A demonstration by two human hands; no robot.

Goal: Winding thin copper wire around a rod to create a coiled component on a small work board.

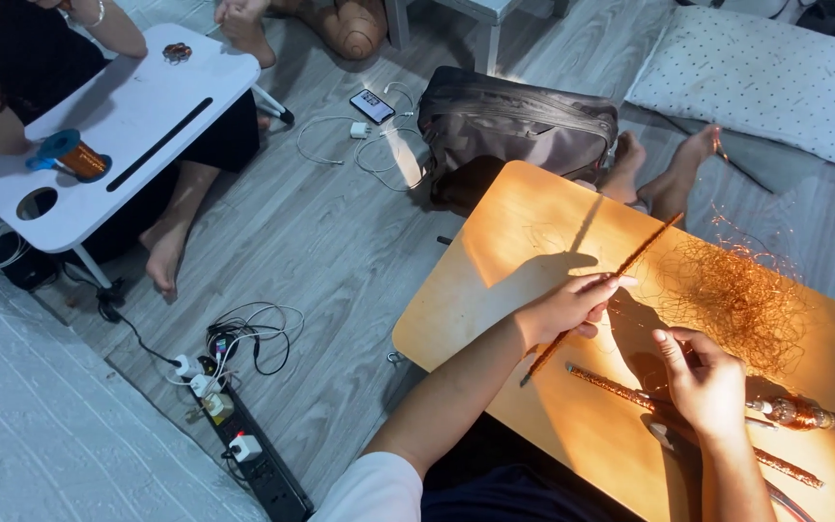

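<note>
My left hand point(567, 307) grips a long thin rod wound with copper wire point(642, 249), held slanted over a low wooden table point(495, 290). My right hand point(703, 382) hovers just right of it, fingers pinched, seemingly on a fine wire strand too thin to make out. A loose tangle of copper wire point(736, 295) lies on the table beyond my right hand. Two more copper-wound rods point(611, 385) lie under that hand, next to a small copper-wound spool point(794, 413).
A grey bag point(519, 126) sits beyond the table. Another person sits at a white lap table point(137, 106) carrying a blue spool of copper wire point(71, 155). A power strip with chargers point(244, 449), cables and a phone point(371, 104) lie on the floor. Someone's bare feet point(664, 179) rest at the table's far edge.
</note>
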